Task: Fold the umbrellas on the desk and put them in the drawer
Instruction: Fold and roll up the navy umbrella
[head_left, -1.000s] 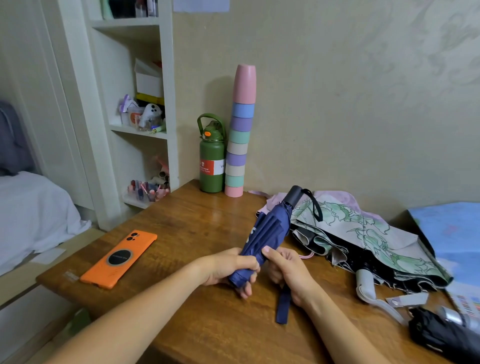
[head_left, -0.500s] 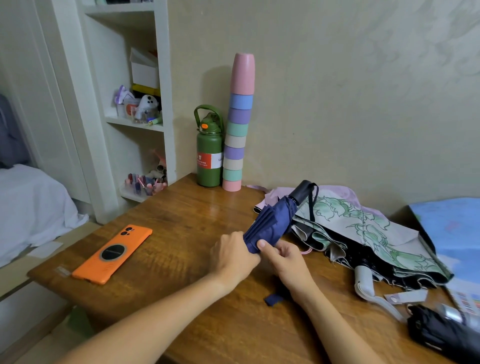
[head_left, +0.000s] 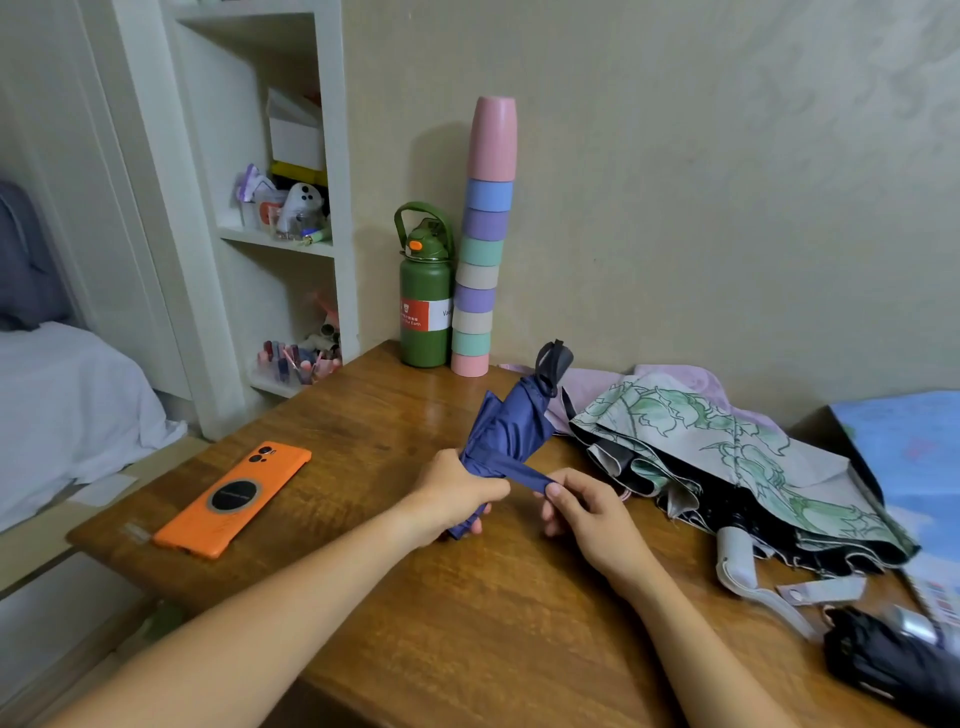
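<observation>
Blue umbrella (head_left: 511, 431) gripped in left fingers (head_left: 475, 491), strap (head_left: 524, 474) pinched by right fingers (head_left: 555, 491).

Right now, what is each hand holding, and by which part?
Left hand grips the navy umbrella round its lower canopy end; right hand pinches the tip of its closure strap.

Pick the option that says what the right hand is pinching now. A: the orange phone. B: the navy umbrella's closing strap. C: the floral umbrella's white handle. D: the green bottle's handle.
B: the right hand pinches the end of the strap, pulled out sideways from the navy umbrella, whose bundle the left hand grips.
</observation>
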